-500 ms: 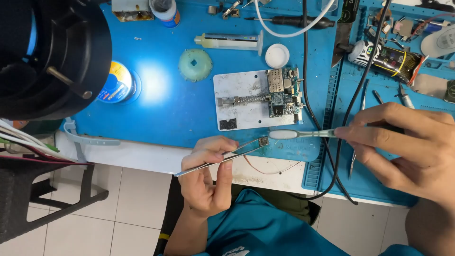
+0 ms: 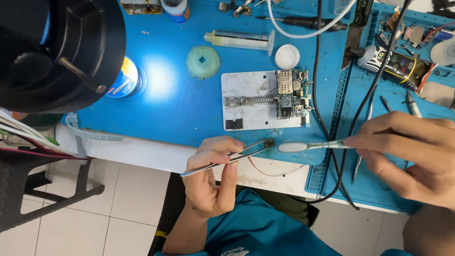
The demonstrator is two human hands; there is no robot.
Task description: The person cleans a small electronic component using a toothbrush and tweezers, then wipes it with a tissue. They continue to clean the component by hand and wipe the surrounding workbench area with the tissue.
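The small dark chip (image 2: 268, 142) sits pinched at the tips of the steel tweezers (image 2: 222, 160), over the near edge of the blue mat (image 2: 180, 109). The tweezers run lengthwise from lower left up to the right, tips pointing right. The left hand (image 2: 213, 175) squeezes them closed between thumb and fingers. From the right, the right hand (image 2: 412, 151) grips a pale brush (image 2: 310, 146), lying almost level, its head pointing left, just beside the chip.
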